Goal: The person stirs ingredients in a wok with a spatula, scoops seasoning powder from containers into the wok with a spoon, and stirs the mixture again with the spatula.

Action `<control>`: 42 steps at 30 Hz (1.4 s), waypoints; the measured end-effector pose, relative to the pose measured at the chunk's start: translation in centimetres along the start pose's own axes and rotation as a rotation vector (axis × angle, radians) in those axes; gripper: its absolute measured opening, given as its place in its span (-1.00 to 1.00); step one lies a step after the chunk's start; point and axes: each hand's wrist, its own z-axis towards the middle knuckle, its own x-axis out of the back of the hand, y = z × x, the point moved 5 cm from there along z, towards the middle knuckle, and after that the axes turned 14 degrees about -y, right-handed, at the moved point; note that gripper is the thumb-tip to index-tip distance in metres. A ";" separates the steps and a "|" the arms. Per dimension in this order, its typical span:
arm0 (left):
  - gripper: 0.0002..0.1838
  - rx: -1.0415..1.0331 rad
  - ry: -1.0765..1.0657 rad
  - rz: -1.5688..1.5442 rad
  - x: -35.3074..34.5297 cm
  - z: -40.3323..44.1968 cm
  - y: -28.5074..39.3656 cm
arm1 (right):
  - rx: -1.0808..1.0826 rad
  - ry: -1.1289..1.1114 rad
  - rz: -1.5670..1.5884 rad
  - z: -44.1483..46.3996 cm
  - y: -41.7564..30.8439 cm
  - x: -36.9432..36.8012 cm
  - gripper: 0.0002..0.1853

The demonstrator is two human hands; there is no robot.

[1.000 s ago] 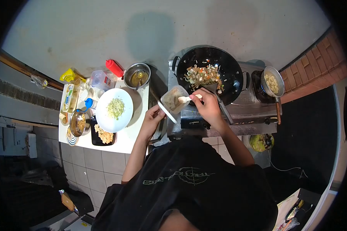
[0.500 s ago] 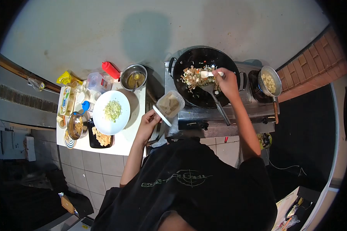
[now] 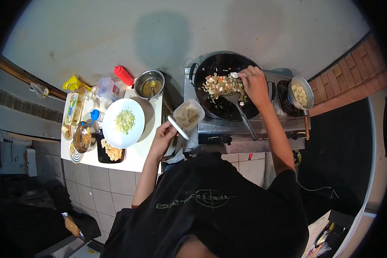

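My left hand (image 3: 164, 136) grips a clear plastic container (image 3: 189, 115) with its white lid (image 3: 178, 127) hinged open; a pale powder shows inside. Over the wok (image 3: 215, 107), my right hand (image 3: 254, 84) is closed on a small white spoon (image 3: 234, 75), mostly hidden by the fingers. Below it lies a chopped mix (image 3: 219, 87) of pale, orange and green bits. A spatula (image 3: 246, 122) rests in the wok, its handle sticking out over the front rim.
Right of the wok, a small pan (image 3: 303, 91) with pale round pieces sits on a burner. On the left table stand a white plate (image 3: 137, 129) of chopped greens, a steel bowl (image 3: 142, 91) with a ladle, a red bottle (image 3: 124, 75) and a black tray (image 3: 103, 155) of food.
My right hand has turned over and risen slightly, and the spoon has tipped above the wok. My left hand and the container have shifted very slightly left.
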 end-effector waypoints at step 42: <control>-0.69 0.013 -0.027 0.094 -1.7 0.3 -0.4 | -0.325 -0.571 0.971 -4.6 -9.5 -6.0 -0.68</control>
